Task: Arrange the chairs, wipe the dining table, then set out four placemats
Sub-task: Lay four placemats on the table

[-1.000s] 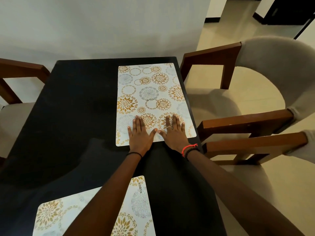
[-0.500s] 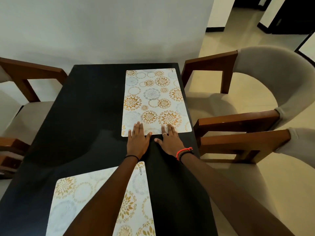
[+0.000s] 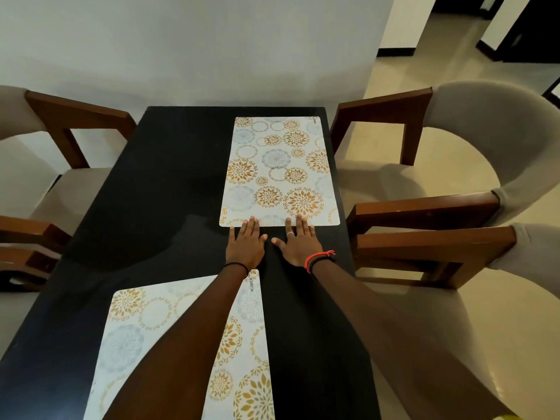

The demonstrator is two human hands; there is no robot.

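Observation:
A white placemat (image 3: 277, 171) with gold and grey flower circles lies on the far right part of the black dining table (image 3: 163, 183). My left hand (image 3: 246, 247) and my right hand (image 3: 298, 245) rest flat on the table, fingers spread, with only the fingertips on the mat's near edge. A second placemat (image 3: 145, 338) of the same pattern lies near me on the left, partly under my left forearm. Neither hand holds anything.
Two wooden chairs with beige padding stand on the right, the far one (image 3: 454, 153) and the near one (image 3: 472, 283). Two more chairs (image 3: 60, 147) stand on the left, the nearer one seen only by its wooden arm (image 3: 27, 253). A white wall is behind the table's far end.
Both hands have slid back toward me, from lying on the far mat to resting just off its near edge. The view has shifted back, showing more of the near mat and the left chairs.

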